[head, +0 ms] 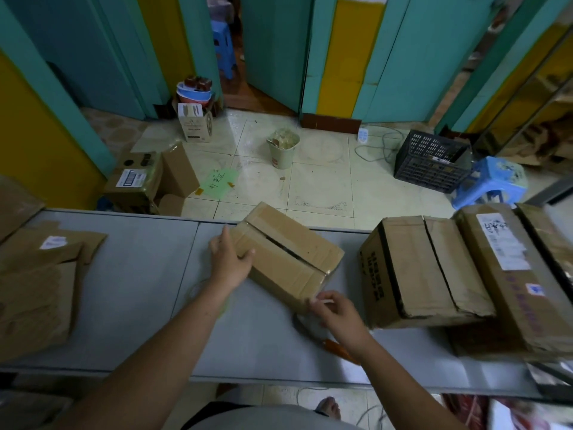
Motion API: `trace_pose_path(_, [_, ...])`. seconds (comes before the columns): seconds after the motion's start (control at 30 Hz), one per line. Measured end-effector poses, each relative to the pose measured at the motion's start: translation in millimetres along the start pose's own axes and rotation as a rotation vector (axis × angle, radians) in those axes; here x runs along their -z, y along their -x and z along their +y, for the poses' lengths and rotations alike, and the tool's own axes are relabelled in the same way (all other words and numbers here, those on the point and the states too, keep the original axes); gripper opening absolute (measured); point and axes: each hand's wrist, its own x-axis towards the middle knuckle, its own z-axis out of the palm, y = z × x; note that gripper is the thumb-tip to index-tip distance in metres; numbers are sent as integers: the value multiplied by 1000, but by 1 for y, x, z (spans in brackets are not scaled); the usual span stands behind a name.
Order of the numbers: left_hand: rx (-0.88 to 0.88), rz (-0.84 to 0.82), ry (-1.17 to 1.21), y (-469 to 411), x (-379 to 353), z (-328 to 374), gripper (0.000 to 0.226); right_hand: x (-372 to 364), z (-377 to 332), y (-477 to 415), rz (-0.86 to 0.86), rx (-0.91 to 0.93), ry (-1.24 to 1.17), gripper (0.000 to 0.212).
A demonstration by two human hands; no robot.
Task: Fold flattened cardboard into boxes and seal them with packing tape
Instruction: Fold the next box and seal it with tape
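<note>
A small folded cardboard box (285, 252) lies at an angle in the middle of the grey table (139, 274), its top flaps closed with a dark seam between them. My left hand (229, 259) grips the box's left end, thumb on the top face. My right hand (336, 311) is at the box's near right corner and pinches a pale strip, apparently packing tape. A clear tape roll (305, 324) lies on the table just below that hand. An orange-handled tool (339, 350) shows beside my right wrist.
Flattened cardboard sheets (40, 287) are piled at the table's left. Two larger taped boxes (418, 268) (511, 274) stand at the right. On the floor beyond are opened cartons (145, 181), a bin (283, 147), a black crate (431, 161) and a blue stool (493, 181).
</note>
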Motion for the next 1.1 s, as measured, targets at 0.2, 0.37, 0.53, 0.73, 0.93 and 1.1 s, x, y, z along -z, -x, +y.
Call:
trace_pose_path(0.2, [155, 104, 348, 43, -36, 0, 132, 16, -6, -3, 205, 90, 212, 21])
trace_pose_path(0.37, [308, 37, 564, 77, -62, 2, 122, 35, -29, -39, 317, 257, 412, 71])
trace_pose_path(0.53, [326, -62, 730, 100, -80, 9, 110, 34, -47, -74, 151, 143, 447, 73])
trace_pose_path(0.73, [111, -66, 523, 82, -56, -1, 68, 22, -26, -56, 117, 91, 386, 62])
trace_pose_path(0.93, [30, -117, 345, 68, -26, -7, 61, -2, -18, -32, 102, 111, 292, 58])
trace_pose_path(1.1, [-64, -250, 217, 64, -5, -17, 62, -6, -21, -26, 109, 129, 299, 56])
